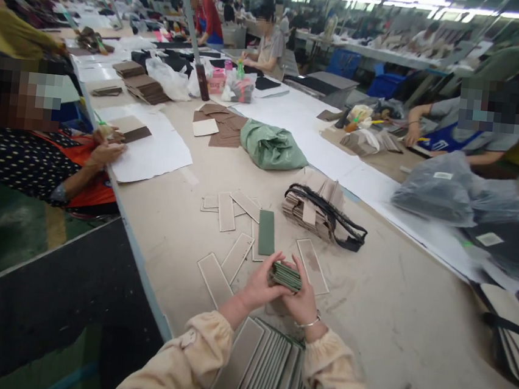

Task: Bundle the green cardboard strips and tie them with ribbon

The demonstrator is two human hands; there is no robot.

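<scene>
Between my left hand and my right hand is a small stack of green-edged rectangular panels. The fingers of both hands wrap round its ends, and the stack is held above the table. Just beyond it a single green panel lies flat, partly over a beige one. Several loose beige panels with pale edges are scattered to the left, and one beige panel lies to the right. Below my wrists, many beige panels with green edges stand packed in slanting rows.
A strap-bound bundle of beige pieces and a green bag lie farther up the table. Brown sheets are beyond. At the left edge a co-worker's hands hold pieces; another person sits at right, near grey plastic bags.
</scene>
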